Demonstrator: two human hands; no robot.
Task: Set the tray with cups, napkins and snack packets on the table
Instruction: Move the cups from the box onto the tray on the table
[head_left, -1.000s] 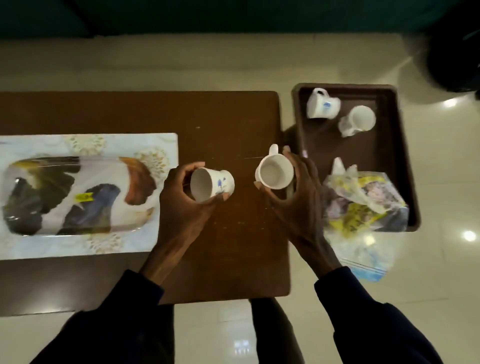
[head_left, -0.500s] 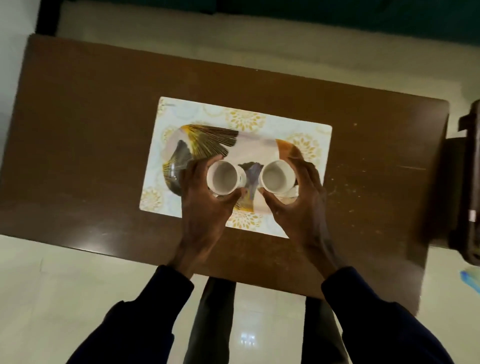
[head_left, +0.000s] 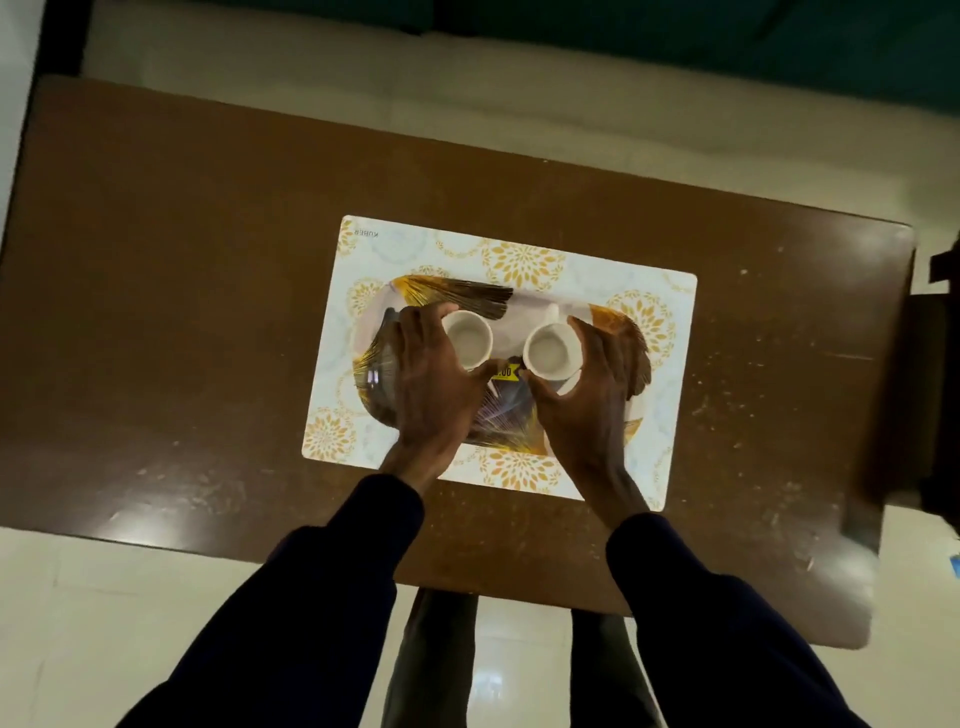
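Since half a second ago both cups have drawn apart. The left hand (head_left: 426, 384) grips a white cup (head_left: 467, 338) and the right hand (head_left: 587, 395) wraps its twin (head_left: 551, 351), both mouth-up, probably for setting down level. They sit over the patterned tray (head_left: 631, 338), the right cup at three o'clock of the left, on a placemat (head_left: 519, 260) mid-table (head_left: 208, 260).
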